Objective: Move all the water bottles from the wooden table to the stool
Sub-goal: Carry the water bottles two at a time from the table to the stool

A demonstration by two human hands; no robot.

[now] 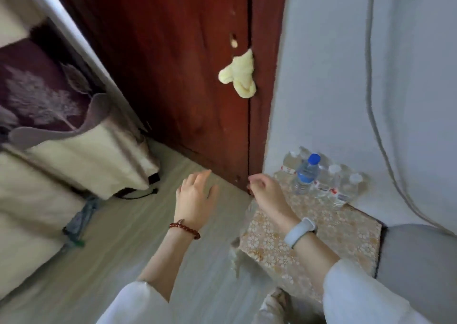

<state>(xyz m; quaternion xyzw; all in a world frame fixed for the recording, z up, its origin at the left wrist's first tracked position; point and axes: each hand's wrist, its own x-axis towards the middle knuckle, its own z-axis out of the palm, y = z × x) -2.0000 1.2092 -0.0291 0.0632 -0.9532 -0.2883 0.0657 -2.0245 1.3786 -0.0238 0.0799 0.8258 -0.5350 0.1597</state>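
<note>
Head view looks down past a dark red wooden door [173,63] and a pale wall [346,76] to a grey floor [123,237], with a bed [37,175] under a cream and purple cover at the left. A stool [333,239] with a flowered cloth top (its legs are out of sight) stands in the corner by the wall. At its far edge sit several clear water bottles [331,185], close together; most have white caps, and one bottle with a blue cap [306,174] stands upright in front of them. The left hand [196,197] hovers over the floor, fingers spread and holding nothing. The right hand [265,192] hangs above the stool's near-left corner, fingers loosely curled and empty, apart from the bottles. A yellow cloth [241,76] hangs on the door.
</note>
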